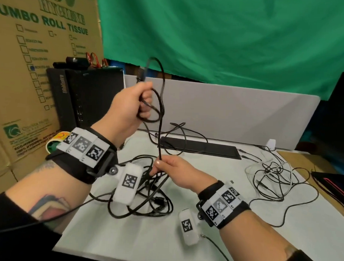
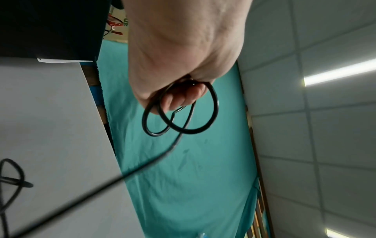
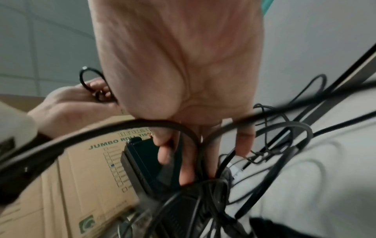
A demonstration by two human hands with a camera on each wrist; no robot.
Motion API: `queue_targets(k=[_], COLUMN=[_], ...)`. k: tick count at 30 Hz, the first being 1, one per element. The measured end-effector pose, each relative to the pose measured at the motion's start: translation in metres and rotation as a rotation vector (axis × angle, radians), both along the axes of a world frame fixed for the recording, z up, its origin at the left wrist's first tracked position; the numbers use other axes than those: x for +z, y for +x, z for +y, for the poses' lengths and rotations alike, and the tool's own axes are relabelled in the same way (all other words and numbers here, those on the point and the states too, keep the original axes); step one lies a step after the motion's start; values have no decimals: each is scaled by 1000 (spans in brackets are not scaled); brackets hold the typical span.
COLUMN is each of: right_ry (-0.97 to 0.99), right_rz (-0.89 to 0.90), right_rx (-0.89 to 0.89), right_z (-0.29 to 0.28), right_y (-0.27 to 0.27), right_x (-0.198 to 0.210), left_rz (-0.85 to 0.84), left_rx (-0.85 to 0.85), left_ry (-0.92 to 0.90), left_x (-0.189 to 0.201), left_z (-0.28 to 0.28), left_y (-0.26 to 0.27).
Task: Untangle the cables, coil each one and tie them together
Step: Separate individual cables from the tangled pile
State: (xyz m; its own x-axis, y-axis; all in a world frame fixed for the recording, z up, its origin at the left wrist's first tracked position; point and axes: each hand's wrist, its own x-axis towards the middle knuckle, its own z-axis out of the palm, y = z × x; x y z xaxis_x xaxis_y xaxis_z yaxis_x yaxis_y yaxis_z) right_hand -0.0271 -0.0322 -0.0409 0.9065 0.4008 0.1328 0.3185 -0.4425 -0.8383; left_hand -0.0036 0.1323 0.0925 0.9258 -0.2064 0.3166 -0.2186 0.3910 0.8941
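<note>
My left hand (image 1: 142, 104) is raised above the white table (image 1: 124, 244) and grips a few small loops of a black cable (image 1: 160, 130). The cable's plug end sticks up above the fist. The left wrist view shows the loops (image 2: 183, 127) hanging from the curled fingers (image 2: 183, 98). From there one strand runs straight down to my right hand (image 1: 162, 167), which pinches it just above a tangled pile of black cables (image 1: 145, 203). In the right wrist view the right fingers (image 3: 244, 141) sit among several blurred black strands.
A second tangle of thin black and white cables (image 1: 272, 178) lies at the right. A black bar (image 1: 201, 149) runs below the grey divider panel (image 1: 236, 113). A black computer tower (image 1: 86, 96) and cardboard boxes (image 1: 32, 70) stand at the left.
</note>
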Motion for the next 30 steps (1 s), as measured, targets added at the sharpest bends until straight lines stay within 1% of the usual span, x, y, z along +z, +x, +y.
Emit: queue_targets(k=[2,5,9,12,14,15,16,18,20,21,23,25,26,28,30], right_ry=[26,154,466,835,1074,1158,1223,1316,1332,1319,1295,1214,1169,1078,995], right_rz=[30,114,161,313,400,424,446,498,509,482,405,344,319,237,142], right_rx=[-21,-55,-145,-192,-158,-135,-102,-34,-61,-105,-221,-360,-453,-626,-708], right_z=[2,2,-6,-19,-36,-46,-57,-77,-95,-105,-127,-148,-160,-186,-216], right_y=[-3,-8,-12,-15,-19,-21,-25,-35,-43,-45,-47,-49,-51,-56,-64], right_x=[-14,-27,-16,5,19,24,28,34,37,37,38,41,42,44,50], left_rz=[18,52,135,204,245,253,243,165,38,-49,-207,-306,-351,-488,-601], left_rx=[-19,-63,-216,-283,-332,-333,-304,-170,-49,-27,-68,-140,-196,-310,-380], left_ry=[-138,-220,-252,-248,-190,-126,-35,244,549,669,885,1070,1092,1030,968], left_x=[11,18,11,0,-11,-17,-23,-38,-48,-53,-63,-72,-76,-78,-78], left_z=[-2,-12,-36,-61,-80,-90,-100,-120,-139,-148,-166,-187,-198,-223,-250], left_y=[4,7,6,3,-1,-3,-5,-10,-14,-14,-12,-10,-10,-15,-24])
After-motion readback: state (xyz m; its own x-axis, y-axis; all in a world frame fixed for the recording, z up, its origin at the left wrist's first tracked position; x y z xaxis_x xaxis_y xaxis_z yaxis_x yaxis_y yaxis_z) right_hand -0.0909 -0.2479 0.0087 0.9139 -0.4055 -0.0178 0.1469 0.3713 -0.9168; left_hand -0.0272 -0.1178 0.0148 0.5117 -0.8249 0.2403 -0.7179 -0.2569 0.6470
